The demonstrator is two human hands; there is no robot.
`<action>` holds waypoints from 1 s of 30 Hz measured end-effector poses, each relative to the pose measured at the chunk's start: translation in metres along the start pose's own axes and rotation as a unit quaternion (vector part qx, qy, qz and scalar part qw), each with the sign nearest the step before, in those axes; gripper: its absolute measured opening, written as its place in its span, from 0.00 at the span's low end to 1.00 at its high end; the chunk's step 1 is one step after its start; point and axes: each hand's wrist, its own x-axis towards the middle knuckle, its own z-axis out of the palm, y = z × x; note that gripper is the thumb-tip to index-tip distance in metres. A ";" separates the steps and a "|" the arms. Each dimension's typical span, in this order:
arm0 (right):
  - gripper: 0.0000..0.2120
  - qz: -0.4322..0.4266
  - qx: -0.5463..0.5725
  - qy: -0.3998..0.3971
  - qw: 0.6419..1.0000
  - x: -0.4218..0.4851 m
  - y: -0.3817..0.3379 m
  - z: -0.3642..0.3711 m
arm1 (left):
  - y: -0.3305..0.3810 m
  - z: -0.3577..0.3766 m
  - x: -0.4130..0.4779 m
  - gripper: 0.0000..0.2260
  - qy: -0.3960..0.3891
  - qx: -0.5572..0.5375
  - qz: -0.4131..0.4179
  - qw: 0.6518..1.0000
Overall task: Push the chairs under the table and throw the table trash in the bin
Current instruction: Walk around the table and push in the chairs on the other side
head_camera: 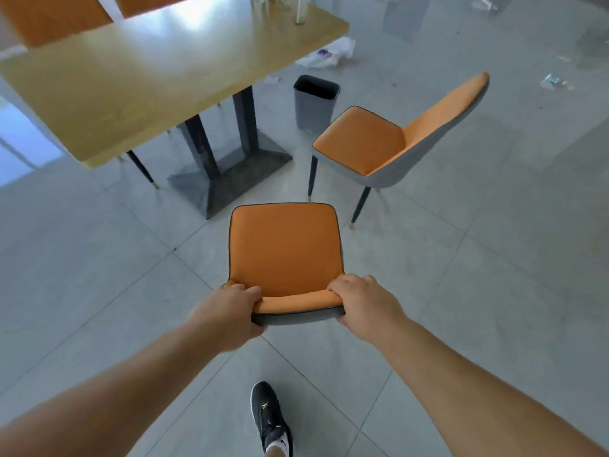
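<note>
An orange chair (285, 249) with a grey shell stands on the tiled floor right in front of me, well short of the wooden table (131, 80). My left hand (230, 311) grips the left end of its backrest top and my right hand (365, 305) grips the right end. A second orange chair (379, 143) stands to the right, turned sideways, away from the table. A dark grey bin (314, 100) stands open on the floor beyond it, near the table's corner. Clear cups or glasses (298, 9) sit at the table's far edge.
The table's dark pedestal base (230, 169) lies ahead of the held chair. Two more orange chairs (49, 18) show at the far side. A white plastic bag (333, 52) and crumpled wrappers (557, 82) lie on the floor. My black shoe (268, 417) is below.
</note>
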 end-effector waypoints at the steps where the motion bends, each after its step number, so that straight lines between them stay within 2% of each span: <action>1: 0.15 -0.013 -0.006 -0.005 1.000 0.012 -0.009 -0.004 | -0.011 -0.002 0.000 0.12 0.000 -0.007 -0.014 1.000; 10: 0.14 -0.063 -0.078 -0.017 0.995 0.125 -0.057 -0.054 | -0.076 -0.032 0.039 0.14 0.006 -0.077 -0.076 0.994; 17: 0.17 -0.081 -0.092 -0.025 0.992 0.203 -0.056 -0.083 | -0.099 -0.058 0.083 0.14 0.048 -0.129 -0.085 0.987; 23: 0.18 -0.115 -0.108 -0.042 0.987 0.265 -0.052 -0.110 | -0.108 -0.079 0.122 0.15 0.073 -0.159 -0.127 0.977; 30: 0.14 -0.181 -0.129 -0.049 0.974 0.341 -0.041 -0.143 | -0.107 -0.103 0.168 0.14 0.084 -0.189 -0.183 0.961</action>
